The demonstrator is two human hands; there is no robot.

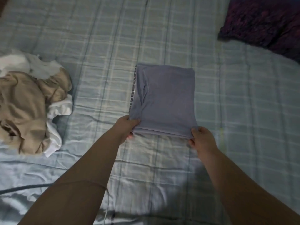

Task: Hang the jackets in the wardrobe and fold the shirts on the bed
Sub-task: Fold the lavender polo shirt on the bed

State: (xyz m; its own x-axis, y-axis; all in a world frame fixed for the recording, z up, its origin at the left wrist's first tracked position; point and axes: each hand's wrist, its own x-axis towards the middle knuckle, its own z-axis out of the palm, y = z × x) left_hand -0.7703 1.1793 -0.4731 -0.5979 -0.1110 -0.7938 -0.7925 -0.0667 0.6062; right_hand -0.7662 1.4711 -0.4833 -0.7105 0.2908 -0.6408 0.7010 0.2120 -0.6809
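Observation:
A lavender-grey shirt (165, 98) lies folded into a rectangle in the middle of the bed (100, 46), with a printed text band along its left edge. My left hand (128, 127) pinches the shirt's near left corner. My right hand (202, 138) grips the near right corner. Both hands hold the layered near edge slightly off the sheet. To the left a crumpled heap holds a beige garment (24, 108) lying over white garments (60, 109).
The bed carries a light blue plaid sheet. A dark purple patterned pillow (266, 21) lies at the far right. A dark cable (24, 188) runs across the sheet at the near left.

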